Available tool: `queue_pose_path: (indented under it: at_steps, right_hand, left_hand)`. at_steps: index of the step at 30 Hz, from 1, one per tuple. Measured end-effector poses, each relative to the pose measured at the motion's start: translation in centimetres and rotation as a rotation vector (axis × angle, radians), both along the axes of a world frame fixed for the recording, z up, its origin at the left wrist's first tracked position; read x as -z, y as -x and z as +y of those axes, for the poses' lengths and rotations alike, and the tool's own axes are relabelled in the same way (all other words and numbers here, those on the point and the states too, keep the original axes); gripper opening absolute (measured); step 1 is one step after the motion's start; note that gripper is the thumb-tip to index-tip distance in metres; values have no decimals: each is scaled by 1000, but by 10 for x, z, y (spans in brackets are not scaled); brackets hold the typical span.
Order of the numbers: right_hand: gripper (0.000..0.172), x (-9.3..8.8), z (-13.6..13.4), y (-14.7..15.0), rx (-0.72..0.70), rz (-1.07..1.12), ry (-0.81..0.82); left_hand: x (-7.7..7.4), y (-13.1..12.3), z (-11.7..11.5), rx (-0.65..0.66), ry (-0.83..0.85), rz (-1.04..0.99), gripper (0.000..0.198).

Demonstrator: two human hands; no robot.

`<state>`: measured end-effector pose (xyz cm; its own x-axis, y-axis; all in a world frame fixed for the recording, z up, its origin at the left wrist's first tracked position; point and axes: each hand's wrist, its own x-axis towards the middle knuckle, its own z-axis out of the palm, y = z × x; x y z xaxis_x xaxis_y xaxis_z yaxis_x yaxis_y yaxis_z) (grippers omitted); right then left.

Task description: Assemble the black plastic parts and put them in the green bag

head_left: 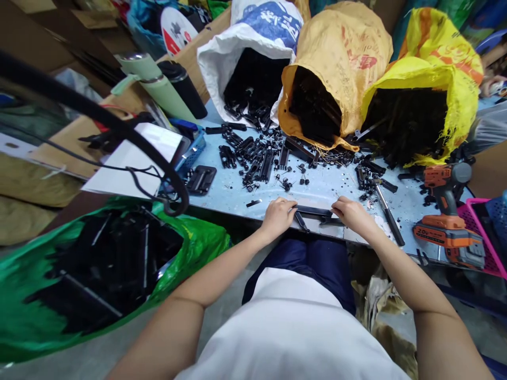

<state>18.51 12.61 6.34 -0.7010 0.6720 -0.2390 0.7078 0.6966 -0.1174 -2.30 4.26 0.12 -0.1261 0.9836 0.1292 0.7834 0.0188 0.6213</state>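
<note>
A long black bar-shaped part (314, 211) lies level between my hands at the near edge of the blue worktop. My left hand (279, 215) pinches its left end, and a shorter black arm (301, 222) slants down from it there. At the right end, the fingers of my right hand (351, 213) are closed on the same part; another dark piece hangs below that end, partly hidden. Just beyond my hands are small black knobs (285, 183) and several loose black parts (266, 164) in a heap. A hammer (388, 214) rests right of my right hand.
White (209, 58), orange (336, 31) and yellow sacks (461, 100) of black parts lie along the back. An orange cordless drill (447, 216) stands right. Below left is a green bag (198, 232) of finished-looking black pieces. A black cable (119, 129) crosses the left foreground.
</note>
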Motion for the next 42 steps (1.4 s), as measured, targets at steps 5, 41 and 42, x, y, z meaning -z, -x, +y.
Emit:
queue_pose_path:
  at_steps: [5,41,42]
  right_hand:
    - [17,-2,3,2,-65,0,78]
    - [53,73,40,-58,-603,178,-36]
    - [53,70,38,-58,-582,183,-50]
  left_hand:
    - [-5,-4,6,3,96,94,18]
    - [9,-61,32,548,24,322,39]
    - [9,-60,29,546,-5,311,38]
